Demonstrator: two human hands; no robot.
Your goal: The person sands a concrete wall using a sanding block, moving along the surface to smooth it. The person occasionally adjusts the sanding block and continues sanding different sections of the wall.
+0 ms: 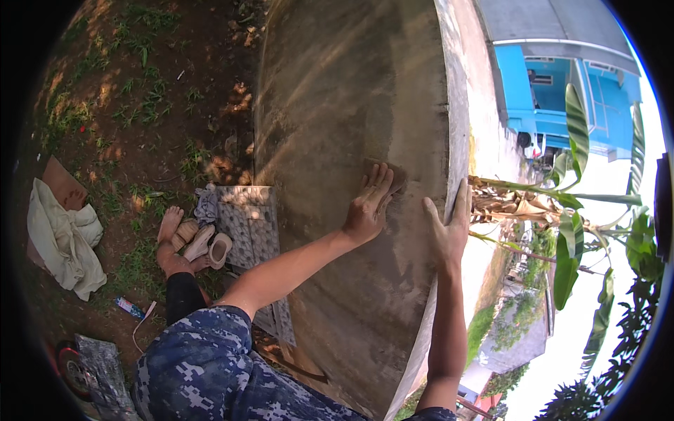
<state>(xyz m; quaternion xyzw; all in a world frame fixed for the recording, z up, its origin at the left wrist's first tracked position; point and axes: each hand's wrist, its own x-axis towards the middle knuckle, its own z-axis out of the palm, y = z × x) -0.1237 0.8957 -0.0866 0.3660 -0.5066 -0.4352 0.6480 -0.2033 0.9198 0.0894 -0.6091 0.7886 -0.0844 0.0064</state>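
Observation:
My left hand (367, 210) lies with its fingers stretched over a flat brown pad (401, 178), pressed against the face of a concrete wall (337, 126). Most of the pad is hidden under the hand, so I cannot tell whether it is sponge or another material. Damp-looking darker patches and paler smooth areas surround it on the wall. Farther toward the wall's top edge (457, 105), my right hand (448, 231) rests with its fingers along the edge and its thumb apart on the face. It holds nothing, and pale dust coats it.
A pebble-patterned panel (247, 231) leans by the wall's foot. Near my bare foot (169, 223) are pale slip-on shoes (220, 250) and a grey cloth (206, 202). Cream fabric (60, 231) lies on the grassy soil. Beyond the wall stand a banana plant (574, 210) and a blue house (553, 100).

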